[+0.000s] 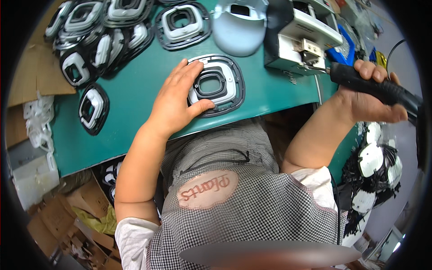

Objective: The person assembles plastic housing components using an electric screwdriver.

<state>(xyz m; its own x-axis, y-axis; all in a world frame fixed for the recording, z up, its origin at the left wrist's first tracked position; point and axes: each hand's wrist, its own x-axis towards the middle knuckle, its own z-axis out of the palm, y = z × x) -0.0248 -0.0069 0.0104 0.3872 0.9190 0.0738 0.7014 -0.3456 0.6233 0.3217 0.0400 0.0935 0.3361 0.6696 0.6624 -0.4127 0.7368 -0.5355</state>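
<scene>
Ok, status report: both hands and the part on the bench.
Left hand flat on the black-and-white frame part, pinning it to the green bench. Right hand gripping the black handheld tool, off the part. Nothing between.

Bright even light, soft shadows; fisheye bends edges, dark vignette, bottom rim blurred.

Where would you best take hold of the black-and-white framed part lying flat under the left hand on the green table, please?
Probably by its thin black outer rim, on the right side. The framed part lies flat on the green table, and the left hand already covers its left edge, thumb on the near rim. The right edge is bare, facing the right hand, which grips a black tool handle.
</scene>
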